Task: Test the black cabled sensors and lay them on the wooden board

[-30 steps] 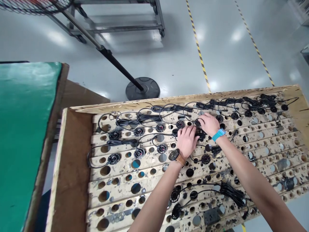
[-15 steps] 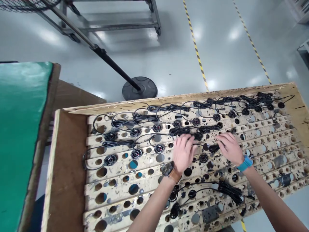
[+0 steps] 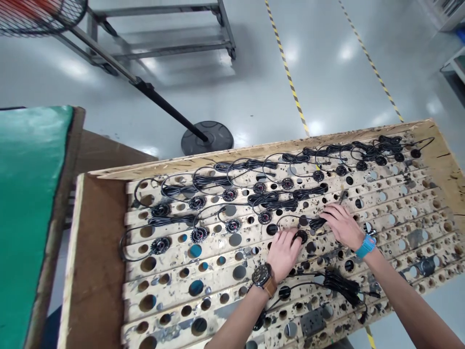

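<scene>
My left hand (image 3: 283,256), with a watch at its wrist, has its fingers closed at the edge of a black round disc (image 3: 301,236) with a cable. The fingertips partly cover that disc. To the right, my right hand (image 3: 343,227) pinches a coiled black cable (image 3: 317,223) that lies on the perforated wooden board (image 3: 225,281). A thin cable loop runs between the two hands. Just beyond the left hand, another black disc (image 3: 265,217) sits on the board below a cable bundle (image 3: 267,199).
Rows of discs with coiled cables (image 3: 212,181) line the board's far side. A looser cable bundle (image 3: 341,286) lies nearer me. Raised wooden walls (image 3: 98,257) edge the board. Beyond stand a round-based pole (image 3: 207,138) and a wheeled metal rack (image 3: 174,51); a green surface (image 3: 32,213) is at left.
My left hand has moved down and right across the board to the disc, uncovering another disc behind it. My right hand stays by the coiled cable. The view has shifted slightly.
</scene>
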Available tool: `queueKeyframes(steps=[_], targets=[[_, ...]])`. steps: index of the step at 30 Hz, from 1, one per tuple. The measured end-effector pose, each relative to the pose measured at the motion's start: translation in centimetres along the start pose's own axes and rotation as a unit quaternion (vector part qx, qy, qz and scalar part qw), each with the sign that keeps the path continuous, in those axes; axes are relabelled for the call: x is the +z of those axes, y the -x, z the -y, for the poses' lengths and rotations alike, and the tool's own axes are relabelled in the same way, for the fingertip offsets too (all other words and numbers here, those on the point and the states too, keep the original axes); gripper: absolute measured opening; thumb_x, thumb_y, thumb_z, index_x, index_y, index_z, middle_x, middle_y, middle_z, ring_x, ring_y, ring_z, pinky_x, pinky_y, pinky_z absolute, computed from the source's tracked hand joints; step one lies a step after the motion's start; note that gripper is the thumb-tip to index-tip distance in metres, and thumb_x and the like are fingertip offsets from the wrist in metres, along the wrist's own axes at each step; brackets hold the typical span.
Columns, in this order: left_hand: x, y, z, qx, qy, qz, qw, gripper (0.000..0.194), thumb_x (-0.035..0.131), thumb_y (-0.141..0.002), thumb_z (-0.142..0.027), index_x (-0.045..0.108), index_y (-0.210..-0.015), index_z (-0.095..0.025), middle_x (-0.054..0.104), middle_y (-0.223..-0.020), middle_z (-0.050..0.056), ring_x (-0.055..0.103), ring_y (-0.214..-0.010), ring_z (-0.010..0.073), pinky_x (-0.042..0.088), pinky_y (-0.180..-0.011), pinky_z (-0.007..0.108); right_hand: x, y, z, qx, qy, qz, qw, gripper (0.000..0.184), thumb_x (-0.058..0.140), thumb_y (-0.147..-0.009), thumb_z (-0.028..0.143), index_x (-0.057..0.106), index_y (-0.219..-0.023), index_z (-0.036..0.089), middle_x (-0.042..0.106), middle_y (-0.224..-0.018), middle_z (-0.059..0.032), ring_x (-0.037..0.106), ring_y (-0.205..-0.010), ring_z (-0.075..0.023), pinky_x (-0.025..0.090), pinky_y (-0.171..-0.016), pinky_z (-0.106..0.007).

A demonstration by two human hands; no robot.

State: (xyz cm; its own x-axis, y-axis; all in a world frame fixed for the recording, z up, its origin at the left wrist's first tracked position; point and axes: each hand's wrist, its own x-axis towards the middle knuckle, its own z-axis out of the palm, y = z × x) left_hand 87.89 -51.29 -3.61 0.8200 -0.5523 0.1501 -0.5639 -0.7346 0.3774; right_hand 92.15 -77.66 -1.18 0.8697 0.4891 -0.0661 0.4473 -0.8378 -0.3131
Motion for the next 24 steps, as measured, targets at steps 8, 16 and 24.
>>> queueKeyframes(steps=[8, 16, 24], targets=[[0.5, -0.2, -0.2, 0.011, -0.006, -0.039, 0.999, 0.010, 0.057, -0.094, -0.021, 0.064, -0.101, -0.021, 0.068, -0.113, 0.010, 0.064, -0.104, 0.0214, 0.048, -0.089, 0.039, -3.0, 0.7, -0.9, -0.004, 0.014, -0.059, 0.998, 0.042, 0.041, -0.094, 0.013, 0.061, -0.129, 0.023, 0.064, -0.129, -0.0092, 0.048, -0.131, -0.0282, 0.042, -0.107, -0.052], [0.5, -5.7, 0.3, 0.013, -0.014, -0.082, 0.996, 0.010, 0.054, -0.097, -0.023, 0.062, -0.101, -0.018, 0.066, -0.117, 0.013, 0.063, -0.103, 0.0219, 0.045, -0.085, 0.038, -7.0, -1.4, -2.1, 0.014, 0.046, -0.109, 0.993, 0.036, 0.041, -0.098, 0.023, 0.062, -0.127, 0.023, 0.066, -0.122, -0.0096, 0.052, -0.124, -0.0282, 0.040, -0.107, -0.050], [0.0, -10.4, 3.4, 0.052, -0.045, 0.003, 0.998, 0.015, 0.051, -0.097, -0.020, 0.064, -0.104, -0.019, 0.065, -0.122, 0.014, 0.062, -0.106, 0.0245, 0.043, -0.092, 0.044, -6.5, -2.3, -4.2, 0.041, 0.055, -0.096, 0.993, 0.037, 0.038, -0.098, 0.024, 0.062, -0.126, 0.020, 0.065, -0.122, -0.0119, 0.050, -0.124, -0.0287, 0.041, -0.103, -0.047]])
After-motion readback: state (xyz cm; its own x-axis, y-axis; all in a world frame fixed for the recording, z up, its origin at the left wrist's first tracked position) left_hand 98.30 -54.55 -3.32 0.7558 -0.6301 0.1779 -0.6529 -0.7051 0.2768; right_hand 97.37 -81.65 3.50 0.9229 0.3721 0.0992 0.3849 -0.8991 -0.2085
